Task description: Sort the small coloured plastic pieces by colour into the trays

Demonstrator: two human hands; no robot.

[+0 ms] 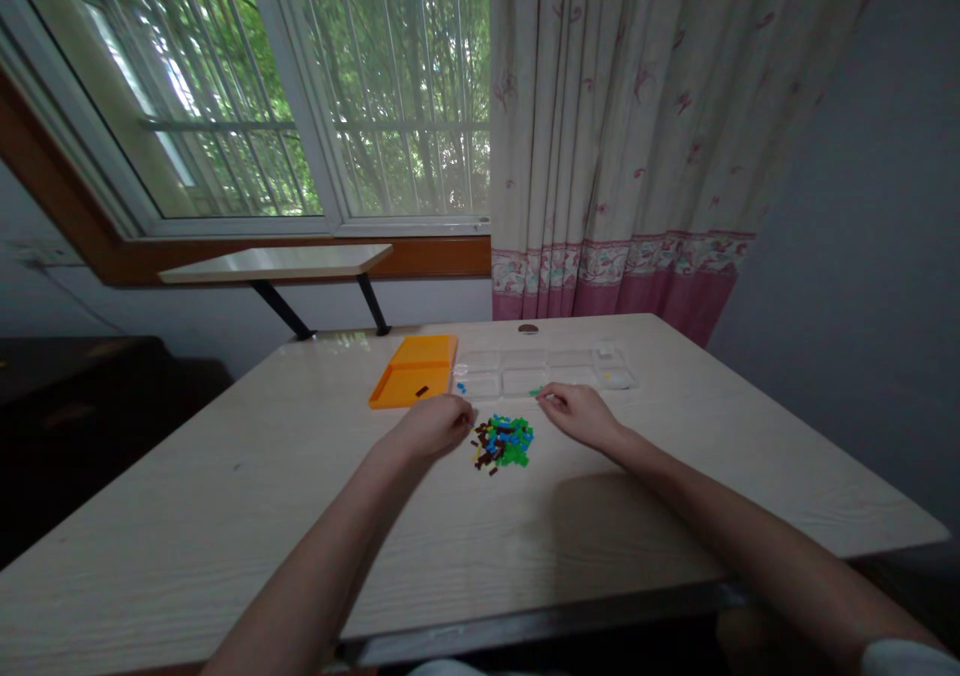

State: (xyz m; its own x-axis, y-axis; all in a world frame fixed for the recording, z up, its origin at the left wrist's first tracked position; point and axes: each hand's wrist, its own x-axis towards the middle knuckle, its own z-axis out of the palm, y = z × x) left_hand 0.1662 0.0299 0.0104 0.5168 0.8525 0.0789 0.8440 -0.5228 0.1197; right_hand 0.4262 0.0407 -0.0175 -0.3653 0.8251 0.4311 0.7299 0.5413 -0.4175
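Note:
A pile of small toy building bricks (504, 443), in green, blue, brown and yellow, lies on the table between my hands. My left hand (441, 422) is closed at the pile's left side; whatever its fingers hold is too small to make out. Over the near edge of a clear compartment tray (523, 368), my right hand (576, 412) pinches its fingers together at a small green brick (535, 392). A few blue bricks (461, 387) sit in the tray's near left compartment. An orange open case (424, 349) stands left of the tray, with a brown brick (422, 391) in its near half.
The pale wooden table (405, 556) extends to both sides and towards me. A small raised shelf (277, 262) on black legs stands at the back left. Behind are a barred window (397, 86) and a patterned curtain (630, 136). A dark round spot (528, 329) marks the far table edge.

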